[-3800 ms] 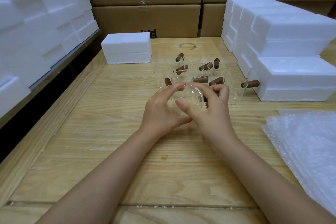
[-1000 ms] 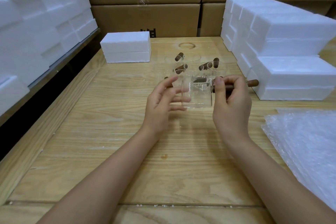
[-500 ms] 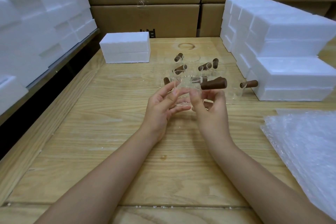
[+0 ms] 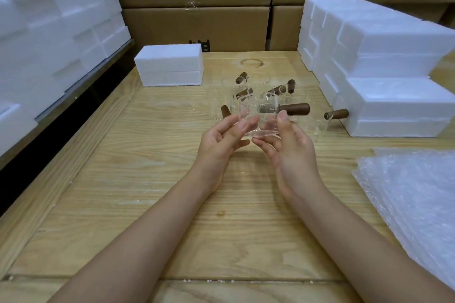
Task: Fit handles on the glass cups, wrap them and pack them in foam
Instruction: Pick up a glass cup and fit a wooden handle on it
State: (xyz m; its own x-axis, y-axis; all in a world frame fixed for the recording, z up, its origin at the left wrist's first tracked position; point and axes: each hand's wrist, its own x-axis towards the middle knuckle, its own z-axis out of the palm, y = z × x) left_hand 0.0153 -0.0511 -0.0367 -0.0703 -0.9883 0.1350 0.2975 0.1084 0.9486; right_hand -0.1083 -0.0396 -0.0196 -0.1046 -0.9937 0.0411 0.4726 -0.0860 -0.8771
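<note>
Above grained wooden table (image 4: 147,204), left hand (image 4: 219,140) and right hand (image 4: 293,152) grip a clear glass cup (image 4: 261,115) with tapered brown handle (image 4: 294,109).

Dark logos on the cardboard boxes (image 4: 197,28) are cropped, nothing legible.

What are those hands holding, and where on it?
A glass cup: the left hand grips its left wall, the right hand its base and right wall.

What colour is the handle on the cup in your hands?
Dark brown handle on the glass cup; best in head view.
</note>
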